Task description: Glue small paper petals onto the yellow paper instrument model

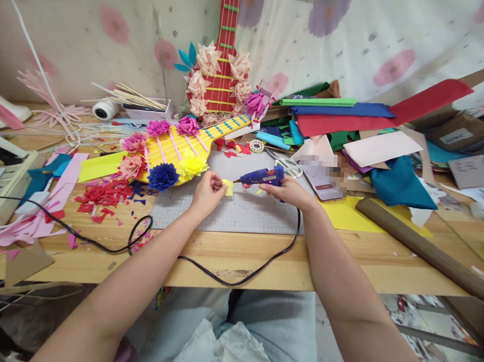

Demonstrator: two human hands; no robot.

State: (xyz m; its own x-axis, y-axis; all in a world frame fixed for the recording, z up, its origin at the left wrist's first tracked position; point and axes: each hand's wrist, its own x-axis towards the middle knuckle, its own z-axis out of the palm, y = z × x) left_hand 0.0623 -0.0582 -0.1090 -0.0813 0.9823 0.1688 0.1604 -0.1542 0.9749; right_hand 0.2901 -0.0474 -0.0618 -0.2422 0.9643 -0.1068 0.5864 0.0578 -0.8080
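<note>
My left hand (209, 192) pinches a small yellow paper piece (227, 187) over the grey cutting mat (231, 218). In my right hand (286, 191) is a blue hot glue gun (262, 176), its nozzle pointing left, close to the yellow piece. Whether the tip touches the paper I cannot tell. Just left of my hands lies a yellow paper pipa-shaped instrument (170, 155) with pink strips. On it sit a yellow paper flower (193, 164), a dark blue paper flower (164, 177) and several pink ones.
A red flowered instrument (221, 87) stands at the back. Red paper scraps (105, 194) lie left. A phone (322, 180), scissors (287, 165), stacked coloured paper (344, 113) and a brown roll (422, 246) are right. The gun's black cord (235, 283) loops along the table's front.
</note>
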